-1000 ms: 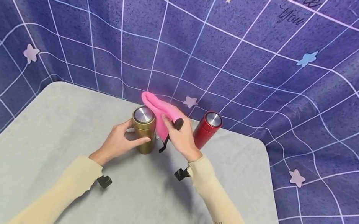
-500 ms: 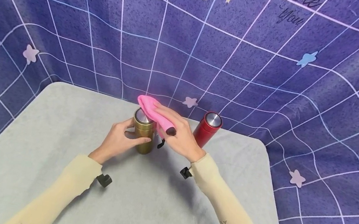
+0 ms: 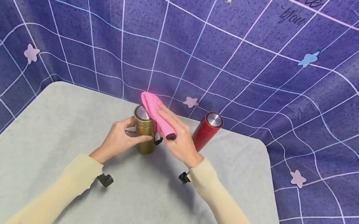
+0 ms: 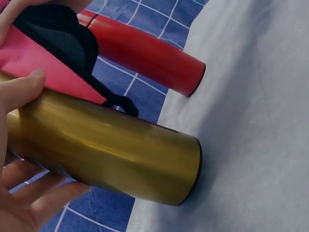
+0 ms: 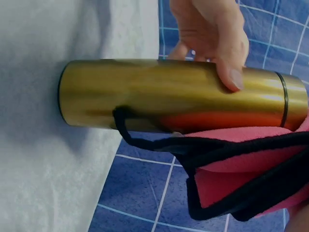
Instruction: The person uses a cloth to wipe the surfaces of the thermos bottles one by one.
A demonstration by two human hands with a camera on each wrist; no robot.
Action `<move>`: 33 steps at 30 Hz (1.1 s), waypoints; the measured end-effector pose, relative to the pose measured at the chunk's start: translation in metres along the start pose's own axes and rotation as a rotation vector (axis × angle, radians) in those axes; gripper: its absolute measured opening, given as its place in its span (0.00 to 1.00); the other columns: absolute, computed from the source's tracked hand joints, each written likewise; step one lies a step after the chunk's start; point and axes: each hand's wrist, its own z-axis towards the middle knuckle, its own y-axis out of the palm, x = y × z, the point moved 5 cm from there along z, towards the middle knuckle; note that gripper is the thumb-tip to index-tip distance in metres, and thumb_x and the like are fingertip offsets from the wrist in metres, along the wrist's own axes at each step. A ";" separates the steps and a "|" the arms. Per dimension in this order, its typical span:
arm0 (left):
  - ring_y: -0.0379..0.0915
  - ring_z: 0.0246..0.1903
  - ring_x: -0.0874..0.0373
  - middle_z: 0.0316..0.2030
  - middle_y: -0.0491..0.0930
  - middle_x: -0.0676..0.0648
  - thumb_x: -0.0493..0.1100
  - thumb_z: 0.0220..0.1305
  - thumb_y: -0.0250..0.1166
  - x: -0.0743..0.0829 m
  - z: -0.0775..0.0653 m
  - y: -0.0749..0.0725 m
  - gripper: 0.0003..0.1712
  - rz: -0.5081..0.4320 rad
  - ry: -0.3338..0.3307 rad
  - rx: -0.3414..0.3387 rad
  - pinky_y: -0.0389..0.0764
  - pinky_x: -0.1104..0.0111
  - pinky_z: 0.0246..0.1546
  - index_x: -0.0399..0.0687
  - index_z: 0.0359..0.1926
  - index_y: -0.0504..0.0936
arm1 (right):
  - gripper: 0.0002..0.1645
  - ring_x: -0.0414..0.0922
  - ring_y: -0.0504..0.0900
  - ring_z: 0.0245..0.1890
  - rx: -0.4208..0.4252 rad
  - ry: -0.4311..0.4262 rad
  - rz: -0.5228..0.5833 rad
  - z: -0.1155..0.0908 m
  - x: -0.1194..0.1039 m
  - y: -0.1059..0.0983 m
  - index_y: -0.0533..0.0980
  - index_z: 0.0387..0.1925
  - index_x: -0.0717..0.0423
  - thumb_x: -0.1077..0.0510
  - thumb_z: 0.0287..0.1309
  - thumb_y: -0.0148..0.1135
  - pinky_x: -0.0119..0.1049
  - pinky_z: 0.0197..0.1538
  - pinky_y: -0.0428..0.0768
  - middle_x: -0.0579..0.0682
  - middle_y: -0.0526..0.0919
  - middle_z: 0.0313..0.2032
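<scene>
In the head view my left hand grips a gold thermos bottle that stands upright on the table, thumb across its front. The other fingers reach round the far side, as the left wrist view shows. My right hand holds a folded pink cloth, fingers lying over its top. That cloth lies along the gold bottle's right side and covers part of the silver lid. Black edging and a small black loop show on the cloth in the right wrist view, the loop beside the bottle's wall.
A red thermos bottle stands upright just right of my right hand. The grey table ends close behind both bottles, at a purple grid-patterned curtain. Dark wrist cameras jut from both cuffs.
My right hand has brought the pink cloth left against the gold bottle and partly over its lid, its fingers now over the cloth. Both bottles and my left hand stay nearly still.
</scene>
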 end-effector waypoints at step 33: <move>0.89 0.44 0.38 0.45 0.90 0.36 0.28 0.54 0.75 0.002 0.005 -0.006 0.23 0.124 0.059 0.076 0.91 0.64 0.42 0.34 0.53 0.87 | 0.34 0.60 0.66 0.78 -0.172 -0.387 -0.559 -0.004 -0.044 0.020 0.79 0.71 0.56 0.55 0.64 0.71 0.52 0.82 0.62 0.55 0.77 0.73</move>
